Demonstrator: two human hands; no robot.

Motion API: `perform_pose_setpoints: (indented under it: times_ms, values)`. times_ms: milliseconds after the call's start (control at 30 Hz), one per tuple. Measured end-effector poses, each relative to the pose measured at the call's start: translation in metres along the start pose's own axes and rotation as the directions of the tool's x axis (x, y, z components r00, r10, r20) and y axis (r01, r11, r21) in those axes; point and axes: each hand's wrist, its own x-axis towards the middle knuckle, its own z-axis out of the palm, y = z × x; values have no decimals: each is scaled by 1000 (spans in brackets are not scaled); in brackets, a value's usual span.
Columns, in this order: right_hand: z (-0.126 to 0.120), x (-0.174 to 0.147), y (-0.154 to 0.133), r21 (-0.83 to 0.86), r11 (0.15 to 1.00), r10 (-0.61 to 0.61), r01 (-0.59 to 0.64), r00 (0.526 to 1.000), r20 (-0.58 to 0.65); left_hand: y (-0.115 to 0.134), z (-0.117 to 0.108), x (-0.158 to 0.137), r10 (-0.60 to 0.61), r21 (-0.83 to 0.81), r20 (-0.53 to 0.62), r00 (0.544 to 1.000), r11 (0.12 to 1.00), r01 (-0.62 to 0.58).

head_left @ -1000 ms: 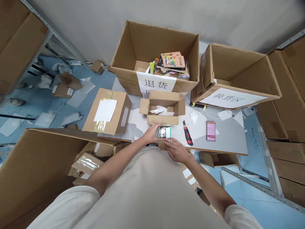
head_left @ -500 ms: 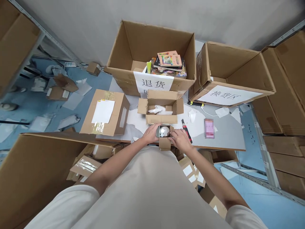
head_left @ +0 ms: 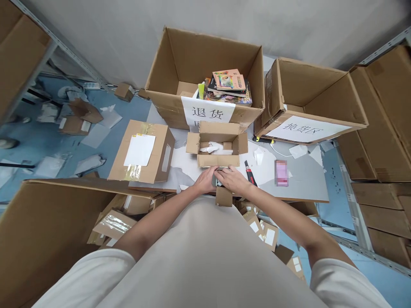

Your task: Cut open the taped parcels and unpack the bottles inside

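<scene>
A small cardboard box (head_left: pixel 224 196) with its near flap folded out is held at the table's front edge. My left hand (head_left: pixel 206 180) is closed around its left side. My right hand (head_left: pixel 233 180) lies across the top opening, its fingers curled over and reaching the left hand's fingertips; what they grip is hidden. Most of the shiny, rounded metal item inside is covered by this hand. Just beyond stands an open cardboard box (head_left: pixel 218 161) with white paper in it. To the right of my right hand lies a red and black utility knife (head_left: pixel 251 173).
Behind are a large carton (head_left: pixel 160 102) holding books (head_left: pixel 229 81) and a second labelled carton (head_left: pixel 269 117). A taped box (head_left: pixel 163 167) stands left. A blurred pink item (head_left: pixel 281 173) lies right. Below the table are several boxes (head_left: pixel 117 224).
My right hand has moved left from the small box's right side to over its opening, covering the metal item. My left hand stays on the box. The view has shifted slightly.
</scene>
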Motion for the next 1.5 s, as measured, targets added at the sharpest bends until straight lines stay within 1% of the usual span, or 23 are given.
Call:
perform_pose_setpoints:
  times_ms: [67,100,200,333,433,500,533,633,700,767,800,833,900,967,1033,1067,1200,1267,1333,1400,1467,1500]
  values:
    - [-9,0,5,-21,998,-57,58,998,34,0,1,1,11,3,23,1000,1000,-11]
    - [-17,-1,9,-18,997,-77,78,996,46,1,1,2,21,15,36,999,1000,-22]
    - [-55,-8,18,49,994,-103,101,994,40,1,0,3,41,55,48,998,998,-44]
    - [-113,-25,29,195,980,-41,50,998,-48,3,1,4,34,51,32,999,998,-35]
    - [-146,-38,39,379,925,41,20,987,-154,8,0,3,16,3,9,1000,1000,-16]
    - [-163,-42,47,493,870,121,25,958,-260,13,-7,-1,26,-34,5,1000,999,-26]
    - [-171,-42,52,542,840,177,20,934,-310,17,-13,-4,42,-47,9,999,998,-41]
    - [-186,-36,68,675,738,375,-10,837,-398,32,-40,-15,110,-73,39,993,992,-107]
    - [-190,-27,80,750,661,468,13,775,-425,46,-59,-19,158,-135,27,987,979,-153]
    - [-187,-15,92,804,590,520,70,729,-445,62,-71,-18,179,-300,-32,983,937,-180]
    - [-183,-8,97,826,555,539,96,715,-445,70,-73,-15,157,-411,-80,984,894,-176]
    - [-178,-2,101,847,519,559,117,703,-440,78,-73,-11,106,-521,-130,986,839,-159]
    - [-165,9,106,886,442,605,144,681,-412,91,-66,-1,-42,-686,-198,979,719,-108]
    - [-151,17,109,920,360,649,158,666,-368,100,-55,7,-173,-763,-232,957,643,-69]
    - [-140,21,110,942,297,667,154,673,-320,104,-46,10,-236,-796,-233,943,604,-45]
    - [-136,21,111,948,280,665,150,683,-304,104,-43,10,-253,-805,-232,939,592,-39]
    - [-130,17,116,955,256,643,151,711,-284,107,-38,8,-286,-818,-219,933,575,-16]
    - [-131,13,118,961,218,622,169,735,-270,110,-39,7,-286,-831,-209,935,556,-16]
    - [-132,10,119,969,146,588,198,771,-247,114,-39,8,-270,-871,-149,951,492,4]
    - [-131,8,116,974,63,557,219,801,-217,119,-38,9,-252,-912,-43,967,405,65]
    - [-129,8,111,976,2,548,220,816,-185,123,-34,10,-272,-928,18,962,355,118]
    - [-127,7,109,977,-14,549,215,818,-172,125,-31,11,-295,-930,18,955,347,124]
